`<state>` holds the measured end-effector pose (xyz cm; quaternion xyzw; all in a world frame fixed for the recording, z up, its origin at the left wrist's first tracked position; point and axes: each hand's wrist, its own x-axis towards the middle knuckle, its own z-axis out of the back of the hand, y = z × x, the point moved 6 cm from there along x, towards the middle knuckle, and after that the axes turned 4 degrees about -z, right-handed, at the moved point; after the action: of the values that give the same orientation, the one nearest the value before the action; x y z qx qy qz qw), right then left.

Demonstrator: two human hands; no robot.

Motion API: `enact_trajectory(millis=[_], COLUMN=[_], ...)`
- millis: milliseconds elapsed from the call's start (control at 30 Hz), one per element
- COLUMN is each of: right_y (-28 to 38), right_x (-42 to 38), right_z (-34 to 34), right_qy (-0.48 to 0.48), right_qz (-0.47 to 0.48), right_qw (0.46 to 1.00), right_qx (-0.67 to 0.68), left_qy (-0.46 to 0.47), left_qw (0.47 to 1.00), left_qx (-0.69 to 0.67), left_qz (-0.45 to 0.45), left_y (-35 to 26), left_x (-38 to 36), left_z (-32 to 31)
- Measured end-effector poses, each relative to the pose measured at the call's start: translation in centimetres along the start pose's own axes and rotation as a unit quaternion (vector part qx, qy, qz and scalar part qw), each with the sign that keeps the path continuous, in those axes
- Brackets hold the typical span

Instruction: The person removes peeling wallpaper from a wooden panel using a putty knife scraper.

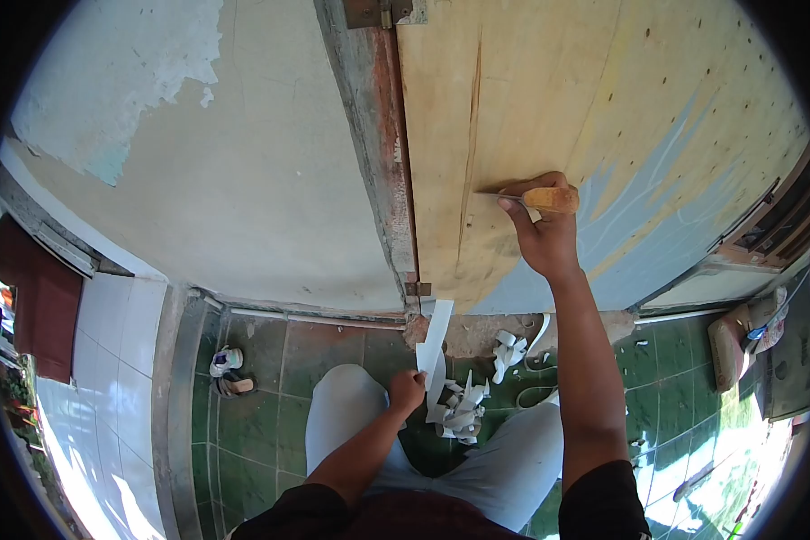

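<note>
My right hand (545,236) is closed round a scraper with an orange-brown wooden handle (551,200). Its thin blade points left and meets the bare wooden door panel (549,99) near a long dark crack. Grey-blue coating (639,234) still covers the lower right of the panel, with a ragged, streaked border. Down by my knees, my left hand (407,391) grips a long pale strip (436,337), whose top end reaches the door's lower hinge side. White peeled scraps (462,412) lie heaped between my legs.
More curled peelings (509,353) lie at the foot of the door on the green tiled floor (252,418). A pair of shoes (228,371) sits to the left by the wall. A worn plaster wall (270,162) borders the door frame (382,144). On the right is a brownish block (731,349).
</note>
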<state>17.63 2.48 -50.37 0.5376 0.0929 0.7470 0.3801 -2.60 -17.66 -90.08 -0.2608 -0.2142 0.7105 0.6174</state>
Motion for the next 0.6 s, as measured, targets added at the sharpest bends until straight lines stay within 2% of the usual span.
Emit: enact_trajectory(millis=[167, 267, 467, 600], right_y=[0.5, 0.9, 0.8, 0.1], right_x=[0.0, -0.1, -0.1, -0.1], right_z=[0.1, 0.1, 0.1, -0.2], right_qy=[-0.002, -0.005, -0.009, -0.005], right_qz=[0.015, 0.017, 0.022, 0.017], right_qw=[1.0, 0.999, 0.999, 1.0], right_qx=[-0.013, -0.028, -0.03, -0.012], left_qy=[0.054, 0.19, 0.227, 0.333], left_qw=[0.989, 0.953, 0.922, 0.897], left_qx=[0.14, 0.23, 0.277, 0.264], left_qz=[0.019, -0.047, -0.146, -0.125], left_y=[0.7, 1.0, -0.9, 0.7], left_x=[-0.5, -3.1, -5.1, -7.8], left_z=[-1.3, -4.4, -9.3, -11.4])
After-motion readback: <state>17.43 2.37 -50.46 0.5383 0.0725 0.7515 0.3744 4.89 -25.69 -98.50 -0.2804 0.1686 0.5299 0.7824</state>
